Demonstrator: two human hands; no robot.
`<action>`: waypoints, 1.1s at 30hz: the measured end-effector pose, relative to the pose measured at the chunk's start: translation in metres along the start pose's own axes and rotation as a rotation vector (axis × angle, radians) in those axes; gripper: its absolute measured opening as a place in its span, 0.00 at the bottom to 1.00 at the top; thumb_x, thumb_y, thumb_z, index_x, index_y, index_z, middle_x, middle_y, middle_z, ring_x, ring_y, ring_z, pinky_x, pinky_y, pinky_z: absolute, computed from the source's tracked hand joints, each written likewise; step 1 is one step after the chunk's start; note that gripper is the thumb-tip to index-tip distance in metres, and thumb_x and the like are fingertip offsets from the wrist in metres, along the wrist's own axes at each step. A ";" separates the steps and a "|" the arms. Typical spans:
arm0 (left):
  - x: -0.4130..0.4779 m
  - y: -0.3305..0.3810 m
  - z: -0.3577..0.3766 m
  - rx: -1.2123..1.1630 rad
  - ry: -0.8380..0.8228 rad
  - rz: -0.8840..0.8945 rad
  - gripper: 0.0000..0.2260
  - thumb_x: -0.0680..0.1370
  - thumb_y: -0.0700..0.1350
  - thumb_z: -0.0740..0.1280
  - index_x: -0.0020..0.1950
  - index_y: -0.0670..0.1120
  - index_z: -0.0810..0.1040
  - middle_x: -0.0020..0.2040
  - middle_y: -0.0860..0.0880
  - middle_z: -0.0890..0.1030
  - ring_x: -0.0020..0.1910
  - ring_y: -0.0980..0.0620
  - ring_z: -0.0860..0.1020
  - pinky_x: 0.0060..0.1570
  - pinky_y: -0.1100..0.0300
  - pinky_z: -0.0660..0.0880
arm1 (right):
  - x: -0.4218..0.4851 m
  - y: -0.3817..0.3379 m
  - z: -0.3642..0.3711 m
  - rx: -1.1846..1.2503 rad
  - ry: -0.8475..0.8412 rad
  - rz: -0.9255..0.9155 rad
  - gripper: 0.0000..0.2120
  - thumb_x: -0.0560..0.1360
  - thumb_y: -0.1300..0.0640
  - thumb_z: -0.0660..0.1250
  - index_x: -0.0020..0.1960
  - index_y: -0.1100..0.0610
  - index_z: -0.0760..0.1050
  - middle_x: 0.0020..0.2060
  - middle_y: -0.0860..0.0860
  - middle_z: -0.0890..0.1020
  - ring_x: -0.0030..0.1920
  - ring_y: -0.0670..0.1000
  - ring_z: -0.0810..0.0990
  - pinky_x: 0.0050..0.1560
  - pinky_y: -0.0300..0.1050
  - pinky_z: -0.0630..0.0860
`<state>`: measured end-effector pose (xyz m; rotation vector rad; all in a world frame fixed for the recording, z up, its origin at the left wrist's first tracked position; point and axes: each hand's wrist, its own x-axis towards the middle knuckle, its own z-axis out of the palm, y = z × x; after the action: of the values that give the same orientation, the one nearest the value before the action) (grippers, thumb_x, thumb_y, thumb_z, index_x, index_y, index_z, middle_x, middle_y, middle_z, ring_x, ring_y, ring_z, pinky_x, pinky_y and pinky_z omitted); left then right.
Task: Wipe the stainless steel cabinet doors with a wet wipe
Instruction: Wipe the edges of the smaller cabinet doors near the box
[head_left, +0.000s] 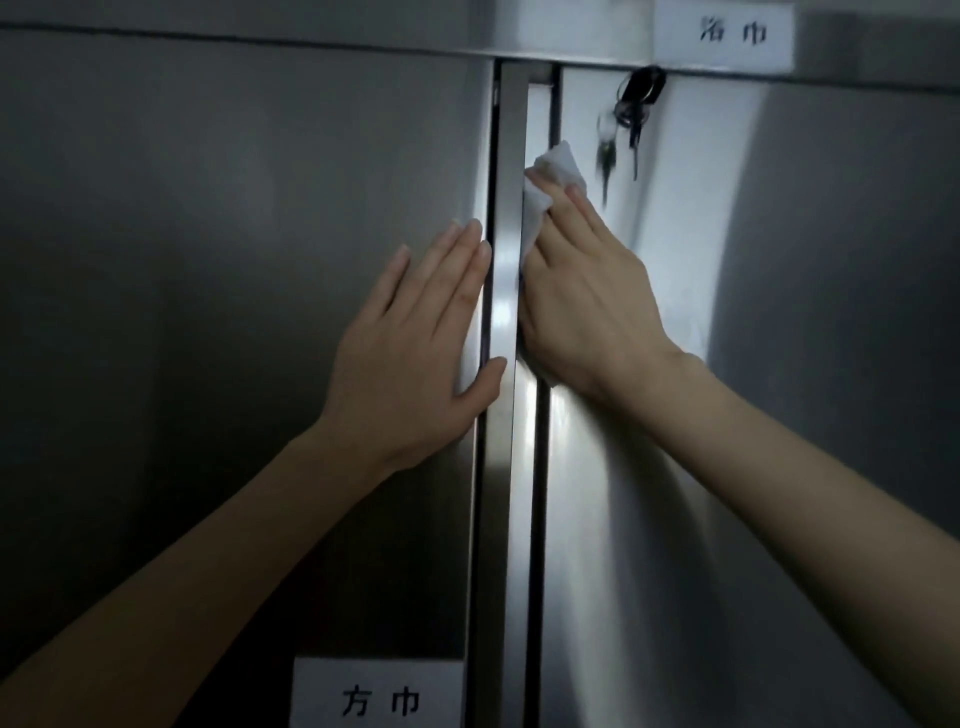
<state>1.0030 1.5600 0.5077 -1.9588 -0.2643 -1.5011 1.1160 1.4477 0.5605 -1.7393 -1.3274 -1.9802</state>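
Your hands are both up on the cabinet, close together with only a vertical handle bar (506, 270) between them. Your left hand (415, 338) lies flat on the left door (208, 208), fingers straight and together, holding nothing; its thumb reaches across to touch the bar's edge. Your right hand (587, 296) lies just on the other side of the bar, fingers stretched out and pressing the wet wipe (558, 163) against the inner edge of the right door (805, 312). The white wipe is crumpled and shows past your fingertips, along the side of the hand next to the bar, and again in a small patch under the heel of the palm. The right thumb is hidden behind the bar, so you cannot tell from here whether it pinches the wipe.

Just above and a little outward from your right fingertips, a bunch of keys (631, 111) hangs from the top of the right door, blurred. Higher up, above the right hand, a white paper label (727, 34) with dark characters is stuck on the top rail (260, 36). Well below your left hand, beside the forearm, a second white label (379, 696) sits on the left door near the bar. Both doors are brushed steel, with bright glare on the right one around your wrist.
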 end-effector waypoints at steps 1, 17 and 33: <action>0.004 -0.002 -0.001 0.001 0.003 -0.002 0.33 0.79 0.58 0.52 0.78 0.39 0.57 0.79 0.42 0.56 0.78 0.48 0.53 0.76 0.49 0.51 | 0.000 0.002 0.000 0.004 0.006 -0.014 0.24 0.78 0.60 0.49 0.71 0.69 0.61 0.73 0.62 0.61 0.76 0.56 0.50 0.75 0.47 0.43; 0.004 -0.004 0.003 0.012 0.029 0.013 0.32 0.78 0.56 0.54 0.77 0.39 0.60 0.78 0.44 0.59 0.78 0.48 0.56 0.76 0.48 0.55 | 0.055 0.030 -0.008 -0.099 -0.033 -0.002 0.25 0.79 0.61 0.44 0.75 0.64 0.50 0.75 0.56 0.54 0.76 0.54 0.45 0.74 0.46 0.43; -0.070 0.014 0.011 -0.011 -0.010 0.044 0.31 0.80 0.56 0.55 0.77 0.38 0.58 0.78 0.42 0.58 0.78 0.46 0.55 0.76 0.48 0.53 | -0.047 -0.013 0.002 0.081 -0.098 -0.067 0.24 0.82 0.57 0.42 0.74 0.68 0.50 0.75 0.61 0.54 0.76 0.58 0.44 0.74 0.49 0.45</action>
<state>0.9961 1.5713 0.4371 -1.9681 -0.2163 -1.4682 1.1229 1.4373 0.5130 -1.7977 -1.4946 -1.8687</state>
